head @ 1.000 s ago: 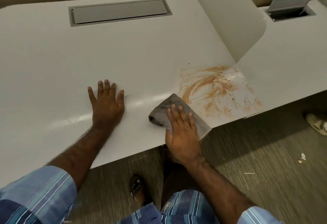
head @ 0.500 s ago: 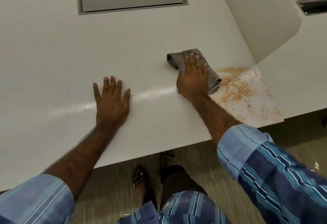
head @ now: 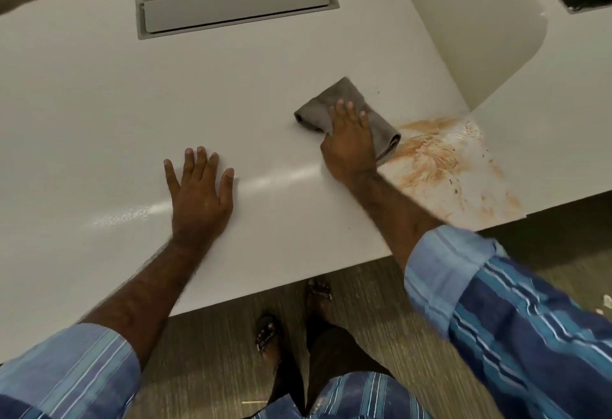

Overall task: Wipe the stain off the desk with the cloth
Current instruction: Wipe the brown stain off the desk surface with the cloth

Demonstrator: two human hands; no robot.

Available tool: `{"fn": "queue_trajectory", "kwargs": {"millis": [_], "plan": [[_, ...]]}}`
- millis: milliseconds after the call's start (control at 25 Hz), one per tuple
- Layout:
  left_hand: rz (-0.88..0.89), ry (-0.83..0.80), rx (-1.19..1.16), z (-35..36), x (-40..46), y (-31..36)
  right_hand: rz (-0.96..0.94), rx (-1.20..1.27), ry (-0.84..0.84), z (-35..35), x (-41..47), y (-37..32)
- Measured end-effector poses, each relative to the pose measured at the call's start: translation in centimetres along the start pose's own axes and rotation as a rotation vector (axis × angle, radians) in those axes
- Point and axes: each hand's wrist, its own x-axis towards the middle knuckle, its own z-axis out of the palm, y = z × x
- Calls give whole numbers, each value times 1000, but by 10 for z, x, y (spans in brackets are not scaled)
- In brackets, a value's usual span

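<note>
White desk (head: 99, 94) fills the frame — left hand (head: 198, 193) splayed flat as a brace, right hand (head: 349, 140) pressing straight fingers on the grey cloth (head: 344, 97), centre-right beside the orange stain (head: 437, 160).

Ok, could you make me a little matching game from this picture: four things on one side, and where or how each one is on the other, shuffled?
Things:
1 cloth
2 stain
3 left hand
4 hatch

Descriptions:
A flat on the bare desk, fingers spread
B orange-brown smear by the near right edge
C grey, folded, under the right hand
D shut, at the desk's far side

Pairs: 1-C, 2-B, 3-A, 4-D
</note>
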Motion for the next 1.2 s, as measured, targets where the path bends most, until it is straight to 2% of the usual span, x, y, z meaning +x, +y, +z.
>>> {"fn": "queue_trajectory", "kwargs": {"millis": [240, 360, 520, 760, 880, 1000, 1200], "plan": [[9, -35, 71, -5, -4, 4, -23, 65, -103, -12, -200, -14], [10, -58, 87, -5, -3, 5, -8, 44, -130, -10, -233, -8], [32, -49, 130, -4, 0, 4, 4, -50, -140, -12, -170, 3], [66, -20, 223, -1, 3, 6, 79, -129, -183, -26, 53, 50], [41, -11, 189, -1, 4, 16, 69, -145, -169, -22, 67, 49], [66, -14, 122, 2, 13, 44, 33, -92, -131, -20, 9, 35], [208, 12, 0, 20, 38, 94, -75, -31, -112, -23, -177, 21]]}}
